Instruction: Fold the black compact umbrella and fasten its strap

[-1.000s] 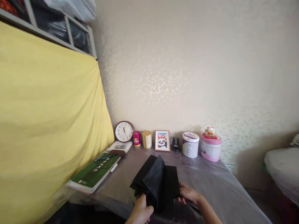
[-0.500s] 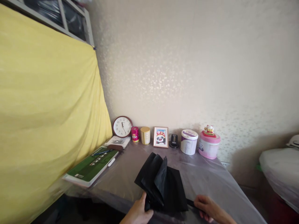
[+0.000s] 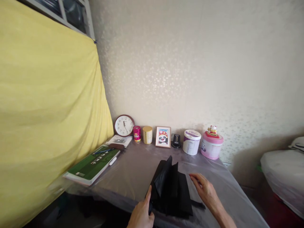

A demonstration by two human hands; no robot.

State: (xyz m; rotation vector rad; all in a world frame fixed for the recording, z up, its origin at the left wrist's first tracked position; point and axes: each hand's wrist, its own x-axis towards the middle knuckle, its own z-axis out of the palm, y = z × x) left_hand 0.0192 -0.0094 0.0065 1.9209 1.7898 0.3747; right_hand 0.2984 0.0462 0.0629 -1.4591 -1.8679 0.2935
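Observation:
A black folding umbrella lies near the front edge of the table, its loose fabric panels standing up in folds. My left hand is closed around its dark end at the lower left, with the index finger stretched along the fabric. To the right of the umbrella, a short black strap sticks out over the table. My right hand hovers beside the fabric's right edge, apart from the strap. Its fingers are loosely extended and hold nothing that I can see.
Along the wall stand a clock, a pink can, a yellow-lidded jar, a panda picture frame, a small black device, a white tub and a pink tub. A green book lies left.
My right hand has let go of the strap and moved up beside the fabric. The umbrella's panels have shifted and now stand more upright, and my left hand still holds its end.

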